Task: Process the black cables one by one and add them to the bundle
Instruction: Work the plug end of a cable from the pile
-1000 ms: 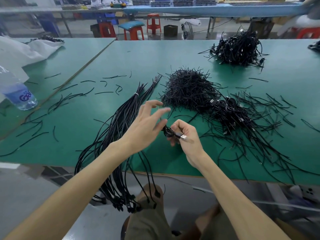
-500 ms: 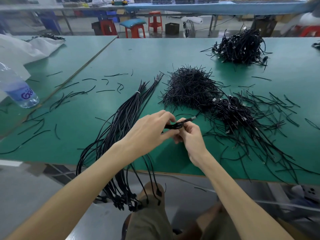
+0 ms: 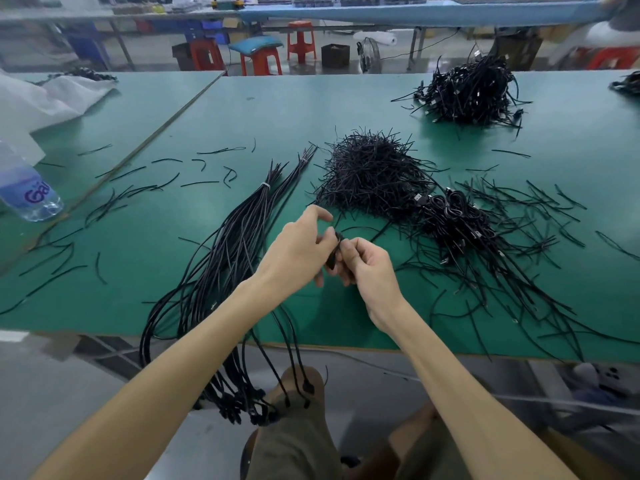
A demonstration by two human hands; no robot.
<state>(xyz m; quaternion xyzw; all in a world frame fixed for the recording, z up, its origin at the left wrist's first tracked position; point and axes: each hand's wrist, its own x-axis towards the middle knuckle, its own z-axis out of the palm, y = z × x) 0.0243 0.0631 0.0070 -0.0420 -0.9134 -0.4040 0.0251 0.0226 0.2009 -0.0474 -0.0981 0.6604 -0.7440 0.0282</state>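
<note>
cable (image 3: 332, 256) long axis near-far, far end tipped right | left hand (image 3: 298, 251) pinches it | right hand (image 3: 369, 266) grips it | bundle (image 3: 239, 233) points far-right

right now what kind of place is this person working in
Probably a factory assembly floor for cables. It has a long green worktable, heaps of coiled black cables, and red plastic stools by more benches behind. The left hand and right hand grip one black cable.
</note>
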